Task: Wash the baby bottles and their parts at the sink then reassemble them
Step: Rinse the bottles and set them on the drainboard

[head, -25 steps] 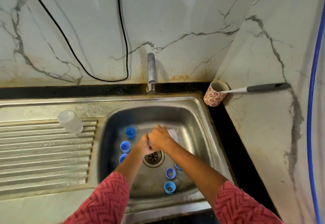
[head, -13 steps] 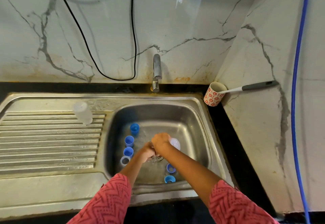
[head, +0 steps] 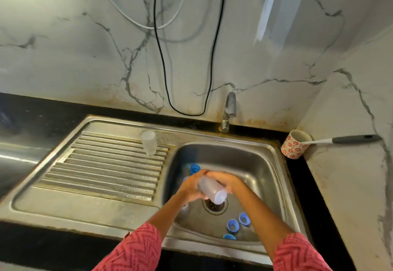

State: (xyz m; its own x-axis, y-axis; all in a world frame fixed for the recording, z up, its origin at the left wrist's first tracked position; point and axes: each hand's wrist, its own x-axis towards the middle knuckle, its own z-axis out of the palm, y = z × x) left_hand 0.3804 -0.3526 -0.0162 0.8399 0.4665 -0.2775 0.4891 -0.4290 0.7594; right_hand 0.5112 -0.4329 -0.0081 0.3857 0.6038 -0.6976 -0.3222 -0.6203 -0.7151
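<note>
- Both hands are meeting over the sink basin, just above and behind the drain.
- The left hand is curling around the neck end of a translucent bottle; the fingers are wrapping its upper part from the left side.
- The right hand is lying over the same bottle from the right, fingers bent across its upper end and touching the left hand's fingertips.
- The bottle is lying tilted, its long axis running from behind-left of the drain down toward it; the rounded base is pointing at the camera and hanging right over the drain, while the neck end is hiding inside the hands.
- Whether the bottle's mouth is capped cannot be told, as the hands are covering it.
- Blue rings are sitting on the basin floor in front of and to the right of the drain, three showing close together.
- Another blue cap is peeking out behind the hands, left and behind the drain.
- A second translucent bottle is standing upright on the ribbed drainboard, well left of the drain, near the sink's back edge.
- The tap is standing behind the drain at the wall; no water stream is showing.
- A flowered cup holding a grey-handled brush is resting in the corner, right and behind the drain.
</note>
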